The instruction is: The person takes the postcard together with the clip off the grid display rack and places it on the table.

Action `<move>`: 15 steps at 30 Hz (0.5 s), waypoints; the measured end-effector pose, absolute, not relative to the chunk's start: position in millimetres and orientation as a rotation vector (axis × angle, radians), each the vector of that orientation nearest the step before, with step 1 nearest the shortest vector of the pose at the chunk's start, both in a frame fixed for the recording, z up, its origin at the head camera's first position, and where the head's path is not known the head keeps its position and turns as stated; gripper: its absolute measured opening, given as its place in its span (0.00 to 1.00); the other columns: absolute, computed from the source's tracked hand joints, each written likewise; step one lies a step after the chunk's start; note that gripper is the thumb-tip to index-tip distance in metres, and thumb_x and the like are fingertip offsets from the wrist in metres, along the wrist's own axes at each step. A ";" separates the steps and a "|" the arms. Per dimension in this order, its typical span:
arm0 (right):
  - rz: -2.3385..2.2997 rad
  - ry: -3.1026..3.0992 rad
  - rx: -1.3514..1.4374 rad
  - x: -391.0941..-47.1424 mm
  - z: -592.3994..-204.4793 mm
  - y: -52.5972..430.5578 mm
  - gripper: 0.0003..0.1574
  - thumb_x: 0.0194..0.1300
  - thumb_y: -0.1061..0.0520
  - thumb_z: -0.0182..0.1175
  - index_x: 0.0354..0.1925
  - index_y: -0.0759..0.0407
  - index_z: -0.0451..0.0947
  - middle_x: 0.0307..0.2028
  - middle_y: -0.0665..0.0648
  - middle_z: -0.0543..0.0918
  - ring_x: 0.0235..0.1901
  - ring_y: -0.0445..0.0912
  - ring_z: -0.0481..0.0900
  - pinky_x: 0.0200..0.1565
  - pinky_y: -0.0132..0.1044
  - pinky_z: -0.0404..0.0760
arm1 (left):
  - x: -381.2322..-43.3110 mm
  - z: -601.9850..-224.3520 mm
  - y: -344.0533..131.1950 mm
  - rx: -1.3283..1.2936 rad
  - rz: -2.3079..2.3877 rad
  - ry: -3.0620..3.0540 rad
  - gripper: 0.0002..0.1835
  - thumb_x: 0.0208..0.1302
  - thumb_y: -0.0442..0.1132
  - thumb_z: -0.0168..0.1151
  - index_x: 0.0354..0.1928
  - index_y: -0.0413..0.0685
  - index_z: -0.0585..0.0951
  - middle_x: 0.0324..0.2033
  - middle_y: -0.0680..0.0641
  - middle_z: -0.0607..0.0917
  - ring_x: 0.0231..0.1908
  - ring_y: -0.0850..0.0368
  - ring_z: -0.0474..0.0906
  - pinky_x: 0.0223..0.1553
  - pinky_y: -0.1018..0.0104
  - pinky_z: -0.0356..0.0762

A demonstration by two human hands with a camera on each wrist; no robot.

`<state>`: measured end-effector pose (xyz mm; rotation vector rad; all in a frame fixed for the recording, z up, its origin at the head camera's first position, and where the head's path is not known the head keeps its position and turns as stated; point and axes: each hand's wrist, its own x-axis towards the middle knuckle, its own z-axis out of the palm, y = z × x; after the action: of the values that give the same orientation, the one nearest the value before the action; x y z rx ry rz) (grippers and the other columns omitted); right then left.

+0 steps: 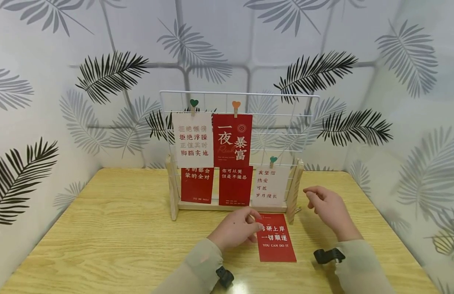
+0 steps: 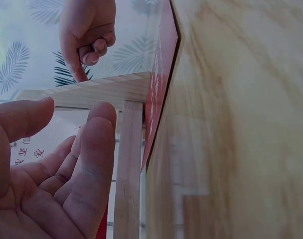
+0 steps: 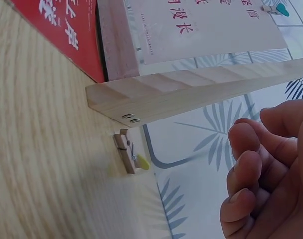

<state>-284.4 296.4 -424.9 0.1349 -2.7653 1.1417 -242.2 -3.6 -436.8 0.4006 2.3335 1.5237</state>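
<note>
A red card with white lettering (image 1: 277, 249) lies on the table against the foot of a white wire grid rack (image 1: 227, 94). My left hand (image 1: 235, 229) hovers at the card's left edge; the left wrist view shows thumb and fingers apart with nothing between them. Right of the rack, my right hand (image 1: 329, 210) is in the air with loosely bent fingers, holding nothing. Below it, a small wooden clothespin with a yellow decoration (image 3: 126, 152) lies beside the rack's wooden foot (image 3: 191, 84). A white card (image 1: 271, 190) hangs at the rack's lower right from a green heart clip (image 1: 273, 160).
Also on the rack are a white card (image 1: 193, 141) under a dark green heart clip (image 1: 194, 103), a red card (image 1: 232, 141) under an orange heart clip (image 1: 236, 105), and two lower red cards (image 1: 196, 190). A leaf-patterned curtain (image 1: 227, 49) surrounds the wooden table (image 1: 112, 232).
</note>
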 end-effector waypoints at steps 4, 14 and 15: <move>1.147 -2.747 0.149 -283.3 -420.4 295.0 0.28 0.80 0.41 0.46 0.61 0.58 0.78 0.31 0.56 0.80 0.31 0.51 0.77 0.31 0.42 0.75 | -242.1 -434.1 -5.5 0.413 1.526 2.353 0.18 0.70 0.45 0.65 0.57 0.48 0.78 0.35 0.48 0.83 0.30 0.53 0.85 0.38 0.58 0.80; 1.170 -2.679 0.184 -272.7 -402.5 289.2 0.27 0.79 0.41 0.48 0.60 0.56 0.78 0.32 0.57 0.80 0.32 0.52 0.77 0.31 0.43 0.77 | -241.4 -430.1 -7.6 0.412 1.543 2.387 0.17 0.69 0.47 0.66 0.56 0.51 0.78 0.36 0.51 0.81 0.31 0.53 0.85 0.35 0.58 0.83; 1.165 -2.673 0.192 -271.6 -400.6 288.7 0.27 0.79 0.41 0.48 0.60 0.56 0.78 0.32 0.57 0.81 0.31 0.52 0.77 0.31 0.43 0.77 | -241.2 -429.2 -7.6 0.411 1.547 2.388 0.17 0.69 0.47 0.66 0.56 0.53 0.78 0.37 0.51 0.81 0.32 0.53 0.85 0.35 0.58 0.83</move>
<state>-271.6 288.7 -400.6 0.1925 -2.6729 1.1647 -241.2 -7.6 -429.2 0.4110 2.3881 1.5467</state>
